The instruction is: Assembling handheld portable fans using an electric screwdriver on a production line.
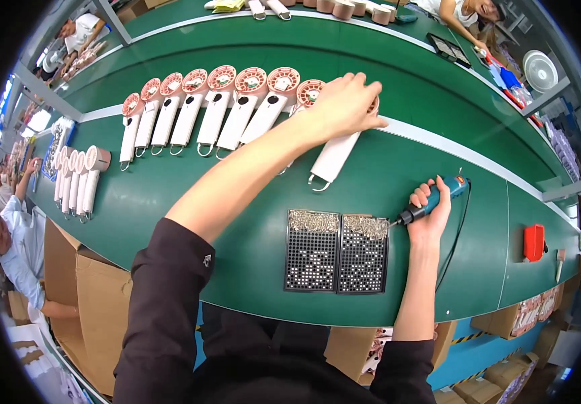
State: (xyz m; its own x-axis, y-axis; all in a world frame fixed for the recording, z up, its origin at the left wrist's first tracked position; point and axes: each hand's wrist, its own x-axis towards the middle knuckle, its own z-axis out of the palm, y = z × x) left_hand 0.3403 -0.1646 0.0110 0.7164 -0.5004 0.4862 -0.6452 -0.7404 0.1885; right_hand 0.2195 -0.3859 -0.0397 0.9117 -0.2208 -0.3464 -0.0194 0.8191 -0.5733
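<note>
My left hand (347,104) reaches across the table and is closed over the round pink head of a white-handled hair dryer (334,160), the rightmost of a slanting row. Its head is mostly hidden under my fingers. Beside it, other hair dryers (222,79) lie with pink heads away from me, open inner parts showing, handles toward me. My right hand (431,209) grips a teal and black electric screwdriver (444,194), its bit pointing left. The bit's tip is at the upper right corner of a black screw tray (363,269), joined side by side to another screw tray (311,269); loose screws heap along their far ends.
Several closed pink and white hair dryers (96,160) stand grouped at the left. A red bin (534,242) and a brush (560,264) lie at the right. The screwdriver's black cord (457,242) trails nearby. A cardboard box (98,303) abuts the table's left front; other people work around.
</note>
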